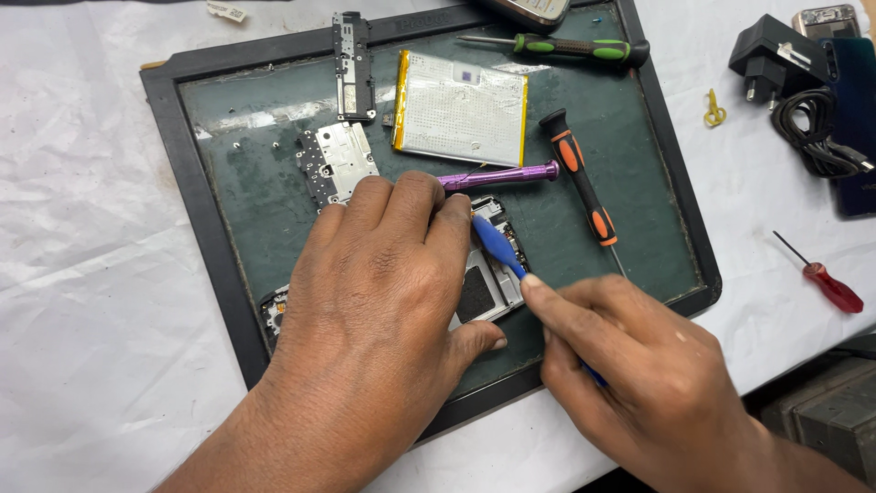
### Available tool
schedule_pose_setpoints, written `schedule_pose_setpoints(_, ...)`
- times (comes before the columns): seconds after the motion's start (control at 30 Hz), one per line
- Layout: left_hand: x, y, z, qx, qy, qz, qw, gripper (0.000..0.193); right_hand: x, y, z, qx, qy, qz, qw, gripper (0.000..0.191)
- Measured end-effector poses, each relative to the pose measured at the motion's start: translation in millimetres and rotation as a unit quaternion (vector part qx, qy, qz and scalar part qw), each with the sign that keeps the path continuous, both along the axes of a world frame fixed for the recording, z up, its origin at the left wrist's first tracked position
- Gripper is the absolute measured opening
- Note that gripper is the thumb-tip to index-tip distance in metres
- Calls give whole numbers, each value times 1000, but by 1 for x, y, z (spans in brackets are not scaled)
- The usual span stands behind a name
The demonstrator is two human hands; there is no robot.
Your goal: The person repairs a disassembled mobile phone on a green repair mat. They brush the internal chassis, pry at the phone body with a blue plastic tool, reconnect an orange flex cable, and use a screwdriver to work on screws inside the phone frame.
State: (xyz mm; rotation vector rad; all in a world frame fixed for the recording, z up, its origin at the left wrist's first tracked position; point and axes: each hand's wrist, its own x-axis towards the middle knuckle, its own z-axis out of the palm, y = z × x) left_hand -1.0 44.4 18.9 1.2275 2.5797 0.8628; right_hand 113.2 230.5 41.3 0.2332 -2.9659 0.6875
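Blue pry tool angled into the opened phone, pinned under the left hand.

The left hand (pixel 379 301) lay flat over the opened phone (pixel 484 292) at the mat's (pixel 265 196) six o'clock edge, fingers spread and pressing, not closed round anything. The right hand (pixel 630 365) was the nearer to the work, its grip narrow and pinched on the blue pry tool (pixel 497 246). The tool's long axis ran from four o'clock up to ten o'clock, its tip meeting the phone's upper edge just beside the left fingertips (pixel 453 208). The purple screwdriver (pixel 500 175) lay crosswise just beyond, at twelve o'clock from the tip; the battery (pixel 461 110) sat farther off.
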Motion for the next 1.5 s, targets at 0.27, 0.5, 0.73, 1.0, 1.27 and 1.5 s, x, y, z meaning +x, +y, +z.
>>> schedule_pose_setpoints(0.27,1,1,0,-4,-18,10,1000,90,1,0,-1,-9,-3,3,1000,48)
schedule_pose_setpoints(0.5,2,-1,-1,32,-2,17,999,90,-12,-2,-4,5,31,0,1000,47)
schedule_pose_setpoints(0.73,2,-1,-1,30,-12,22,999,88,-14,2,-4,7,31,-25,999,46)
schedule_pose_setpoints(1.0,1,0,-2,21,-7,19,1000,88,6,7,-6,10,2,-59,998,47)
schedule_pose_setpoints(1.27,1,0,-1,2,-24,14,1000,89,31,9,-9,-16,-32,-78,996,48)
schedule_pose_setpoints(1.5,0,1,-1,-15,-32,13,999,91,11,2,-9,25,11,-59,998,48)
